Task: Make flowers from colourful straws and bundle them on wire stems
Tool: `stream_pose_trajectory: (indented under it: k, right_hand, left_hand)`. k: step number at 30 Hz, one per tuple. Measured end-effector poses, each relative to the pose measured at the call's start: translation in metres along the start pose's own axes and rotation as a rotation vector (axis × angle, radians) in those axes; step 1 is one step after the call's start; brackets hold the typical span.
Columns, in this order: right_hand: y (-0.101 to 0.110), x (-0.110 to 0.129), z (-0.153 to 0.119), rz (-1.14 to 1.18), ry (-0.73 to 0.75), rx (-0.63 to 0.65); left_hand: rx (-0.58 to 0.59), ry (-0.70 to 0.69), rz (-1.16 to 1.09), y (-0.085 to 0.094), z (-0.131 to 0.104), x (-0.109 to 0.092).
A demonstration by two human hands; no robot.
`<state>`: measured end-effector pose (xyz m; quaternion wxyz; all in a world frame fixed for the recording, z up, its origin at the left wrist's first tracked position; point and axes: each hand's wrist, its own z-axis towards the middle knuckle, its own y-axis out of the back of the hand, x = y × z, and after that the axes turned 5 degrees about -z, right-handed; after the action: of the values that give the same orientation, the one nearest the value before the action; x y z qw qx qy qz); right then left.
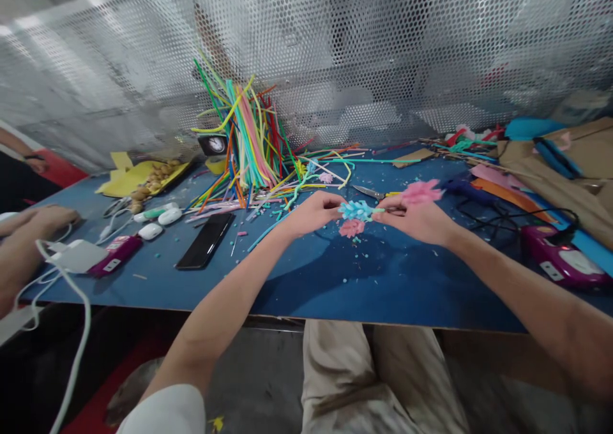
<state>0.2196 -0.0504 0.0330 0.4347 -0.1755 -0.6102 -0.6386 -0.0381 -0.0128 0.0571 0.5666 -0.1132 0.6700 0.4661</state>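
A light-blue fluffy flower [355, 210], apparently of pipe cleaner, is between my hands above the blue table [306, 293]. My left hand [320, 213] is closed, its fingertips pinching the flower's left side. My right hand [416, 219] pinches the flower's right end, where a short pale-green piece shows. Just beneath the blue flower is a salmon-pink flower [352, 228]; whether it is held or lies on the table I cannot tell. A brighter pink flower [422, 192] shows right above my right hand, partly hidden by it. Scissors [368, 192] lie behind the hands.
A bundle of colourful pipe cleaners [251, 137] stands at the back, before a perforated metal panel [335, 57]. Left are a black phone [205, 241], a yellow tray [138, 177] and another person's arm [23, 236]. Right are a dark-blue tool [467, 190] and a purple power strip [560, 255].
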Motion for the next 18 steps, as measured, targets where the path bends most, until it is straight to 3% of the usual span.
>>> stream_pose_trajectory:
  k: [5, 9, 13, 18]
  right_hand:
    - [-0.004, -0.002, 0.003, -0.012, -0.023, -0.181]
    - [-0.007, 0.000, 0.003, 0.030, -0.032, -0.294]
    - [-0.010, 0.002, 0.002, 0.102, -0.070, -0.364]
    - [-0.016, 0.009, 0.000, 0.350, -0.058, -0.455]
  left_hand:
    - [-0.077, -0.039, -0.082, -0.016, -0.005, -0.016]
    - [-0.199, -0.115, 0.077, -0.034, -0.013, -0.024]
    - [-0.396, -0.222, 0.352, -0.050, -0.018, -0.022]
    - [-0.414, -0.267, 0.324, -0.062, -0.015, -0.011]
